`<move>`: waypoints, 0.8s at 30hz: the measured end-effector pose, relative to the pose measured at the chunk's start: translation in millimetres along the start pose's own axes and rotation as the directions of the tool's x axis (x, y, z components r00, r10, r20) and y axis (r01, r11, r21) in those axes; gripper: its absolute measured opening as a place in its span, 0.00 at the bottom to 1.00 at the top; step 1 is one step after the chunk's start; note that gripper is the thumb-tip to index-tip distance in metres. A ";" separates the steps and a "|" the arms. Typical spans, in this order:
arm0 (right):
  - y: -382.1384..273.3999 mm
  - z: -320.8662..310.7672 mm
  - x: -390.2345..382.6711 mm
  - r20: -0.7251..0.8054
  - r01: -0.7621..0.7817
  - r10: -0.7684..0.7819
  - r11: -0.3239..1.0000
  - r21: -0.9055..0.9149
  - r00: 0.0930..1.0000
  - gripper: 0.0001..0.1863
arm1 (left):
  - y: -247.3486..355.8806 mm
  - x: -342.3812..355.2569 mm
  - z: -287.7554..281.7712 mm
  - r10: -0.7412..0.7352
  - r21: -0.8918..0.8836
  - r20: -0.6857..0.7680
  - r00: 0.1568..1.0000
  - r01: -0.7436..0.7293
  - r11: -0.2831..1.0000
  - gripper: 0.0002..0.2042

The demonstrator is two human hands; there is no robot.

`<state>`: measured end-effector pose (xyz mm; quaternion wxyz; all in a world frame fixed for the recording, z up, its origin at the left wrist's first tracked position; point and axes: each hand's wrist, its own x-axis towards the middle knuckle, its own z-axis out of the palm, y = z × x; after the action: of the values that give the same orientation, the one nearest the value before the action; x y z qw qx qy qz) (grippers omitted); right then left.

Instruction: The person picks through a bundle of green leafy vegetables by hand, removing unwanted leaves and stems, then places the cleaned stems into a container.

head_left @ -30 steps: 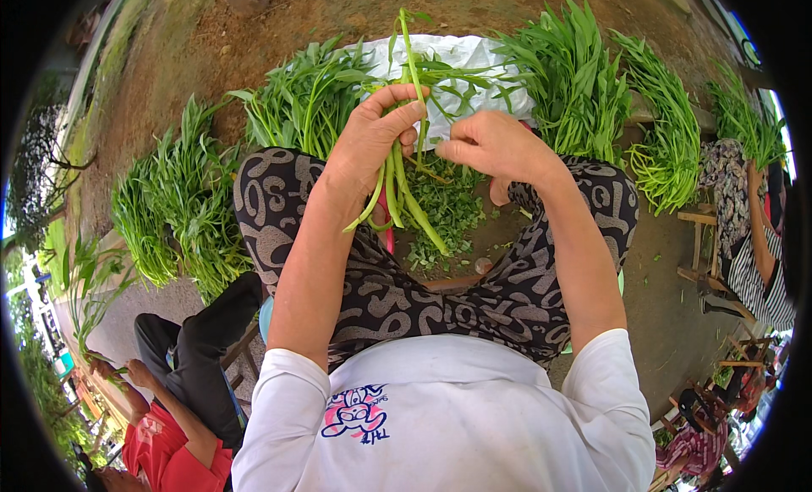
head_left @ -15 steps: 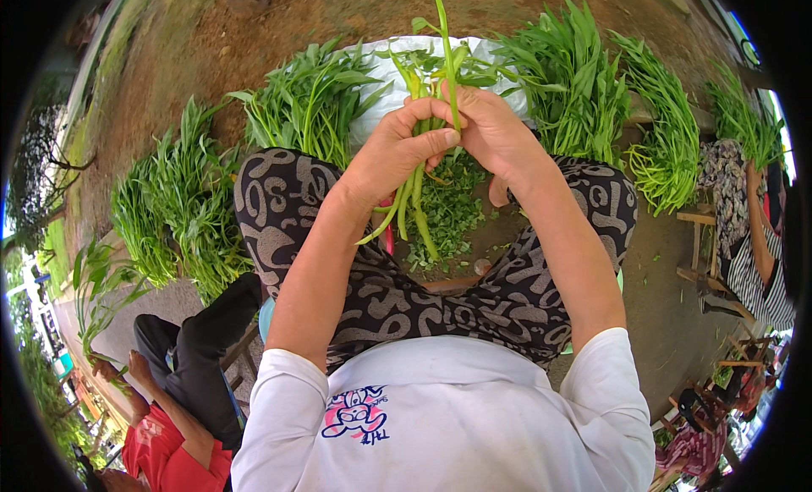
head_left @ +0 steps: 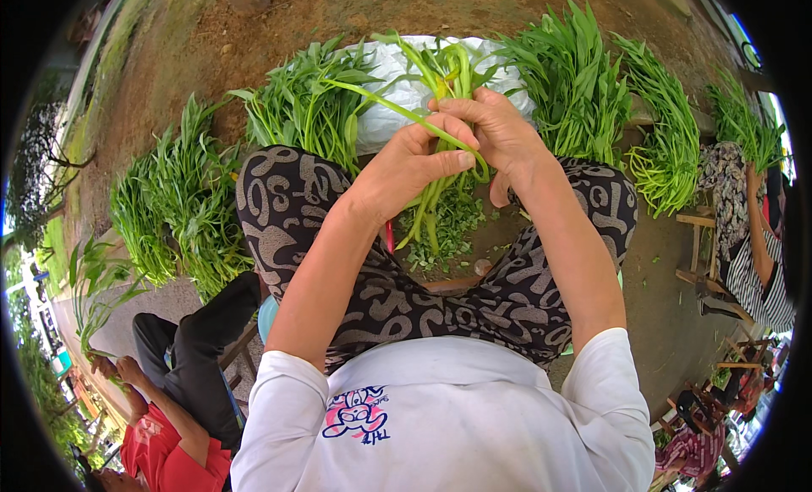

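Note:
Both my hands meet above my lap around a bunch of water spinach stems [head_left: 457,69]. My left hand [head_left: 406,166] is closed, pinching a single long stem [head_left: 372,96] between thumb and forefinger; that stem slants across the bunch to the far left, its near end curving by the thumb. My right hand [head_left: 505,137] is closed around the bunch, just below its leafy upper part. The lower stems [head_left: 430,217] hang between my knees. Beneath them lie scattered green leaf pieces [head_left: 448,230]. A small red thing [head_left: 390,236] shows beside the stems, mostly hidden.
Beyond my hands is a white plastic sack [head_left: 376,124]. Leafy bundles flank it on the left [head_left: 309,107] and right [head_left: 579,90], with another bundle [head_left: 182,196] farther left. A person in a red shirt [head_left: 173,445] sits at left, holding greens; wooden stools [head_left: 698,247] stand at right.
The single stem has swung from upright to slanting toward the far left. My left hand has turned and shifted slightly nearer me. The bunch's leafy top now shows more beyond my right hand.

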<state>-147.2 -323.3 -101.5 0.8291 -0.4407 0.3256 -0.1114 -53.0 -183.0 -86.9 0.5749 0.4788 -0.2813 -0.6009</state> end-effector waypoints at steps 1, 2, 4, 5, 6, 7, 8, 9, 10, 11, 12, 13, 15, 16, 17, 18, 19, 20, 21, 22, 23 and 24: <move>0.1 -3.2 1.5 0.014 0.016 -0.016 1.000 -0.006 1.000 0.20 | 4.4 -4.1 0.7 -0.051 -0.003 -0.027 0.998 0.051 0.999 0.04; -2.0 -5.9 3.3 0.032 0.032 -0.032 0.999 -0.014 0.999 0.21 | 8.6 -7.4 0.6 -0.099 -0.008 -0.056 0.994 0.099 0.995 0.04; -6.2 -11.1 1.6 0.030 0.036 -0.035 0.999 -0.041 0.999 0.21 | -0.8 -6.9 -6.8 0.022 -0.010 -0.041 0.999 -0.023 1.000 0.04; -13.7 -8.6 -2.6 0.016 0.024 -0.023 0.998 -0.059 1.000 0.20 | -1.4 -6.7 -10.3 0.085 -0.009 -0.037 0.996 -0.085 0.996 0.04; -17.7 -6.8 -4.7 0.001 0.012 -0.012 0.997 -0.078 1.000 0.20 | -0.3 -6.4 -14.5 0.098 -0.017 -0.039 0.994 -0.099 0.995 0.04; -13.1 -7.9 -2.7 -0.078 0.100 -0.111 0.987 -0.129 0.991 0.17 | 2.1 -6.2 -18.8 0.112 -0.025 -0.041 0.993 -0.113 0.993 0.04; -14.6 -7.5 -3.3 -0.081 0.103 -0.115 0.984 -0.143 0.990 0.17 | 6.2 -6.7 -23.3 0.125 -0.029 -0.044 0.991 -0.126 0.992 0.04; -17.8 -8.7 -5.4 -0.083 0.105 -0.119 0.982 -0.158 0.989 0.16 | 11.2 -7.8 -27.6 0.127 -0.070 -0.047 0.991 -0.130 0.989 0.05; -20.1 -11.3 -6.4 -0.086 0.107 -0.123 0.979 -0.172 0.989 0.15 | 19.1 -8.8 -33.7 0.124 -0.113 -0.027 0.992 -0.126 0.986 0.06; -18.7 -18.4 -3.6 -0.039 0.158 -0.165 0.978 -0.134 0.986 0.16 | 27.4 -8.5 -39.5 0.111 -0.075 -0.082 0.990 -0.117 0.990 0.06; -19.3 -19.1 -4.6 -0.058 0.166 -0.173 0.980 -0.110 0.983 0.16 | 35.8 -8.1 -46.5 0.098 -0.039 -0.142 0.985 -0.105 0.994 0.07; -20.8 -18.6 -6.2 -0.077 0.174 -0.181 0.981 -0.087 0.980 0.16 | 47.5 -6.8 -53.0 0.110 -0.001 -0.194 0.975 -0.112 0.994 0.08; -25.0 -15.0 -7.6 -0.095 0.179 -0.182 0.983 -0.045 0.979 0.16 | 66.8 -5.7 -81.3 0.133 -0.006 -0.217 0.967 -0.137 0.991 0.11; -25.8 -16.6 -7.4 -0.088 0.180 -0.184 0.982 -0.052 0.979 0.16 | 75.7 -5.3 -99.2 0.140 -0.032 -0.220 0.965 -0.150 0.988 0.12; -26.6 -18.7 -6.2 -0.081 0.182 -0.187 0.981 -0.060 0.979 0.16 | 84.2 -5.4 -118.7 0.166 -0.001 -0.221 0.961 -0.171 0.985 0.14; -27.7 -19.7 -5.4 -0.076 0.184 -0.189 0.981 -0.069 0.979 0.17 | 92.4 -6.0 -138.5 0.192 0.028 -0.221 0.956 -0.190 0.981 0.16; -27.3 -21.0 -3.9 -0.076 0.179 -0.183 0.982 -0.057 0.980 0.17 | 99.4 -5.5 -157.0 0.216 0.062 -0.198 0.956 -0.208 0.976 0.20; -27.8 -21.8 -3.7 -0.072 0.176 -0.179 0.983 -0.054 0.981 0.17 | 104.4 -6.9 -171.8 0.239 0.145 -0.268 0.933 -0.206 0.968 0.20; -28.4 -23.2 -3.7 -0.068 0.172 -0.175 0.984 -0.053 0.982 0.17 | 108.2 -8.8 -183.2 0.267 0.226 -0.334 0.904 -0.198 0.954 0.20; -28.6 -22.6 -3.6 -0.064 0.168 -0.171 0.984 -0.051 0.983 0.17 | 109.4 -9.1 -192.8 0.298 0.305 -0.395 0.869 -0.182 0.935 0.21; -29.1 -21.5 -5.4 -0.075 0.186 -0.190 0.981 -0.055 0.979 0.17 | 104.5 -2.6 -196.6 0.320 0.410 -0.505 0.802 -0.103 0.906 0.20; -28.8 -18.7 -6.1 -0.083 0.200 -0.205 0.978 -0.063 0.975 0.16 | 97.6 -1.6 -206.3 0.318 0.460 -0.551 0.772 -0.037 0.887 0.19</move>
<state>-160.9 -349.7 -83.1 0.7857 -0.4886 0.3185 -0.2061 173.3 -155.3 -78.9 0.5720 0.7304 -0.2483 -0.2789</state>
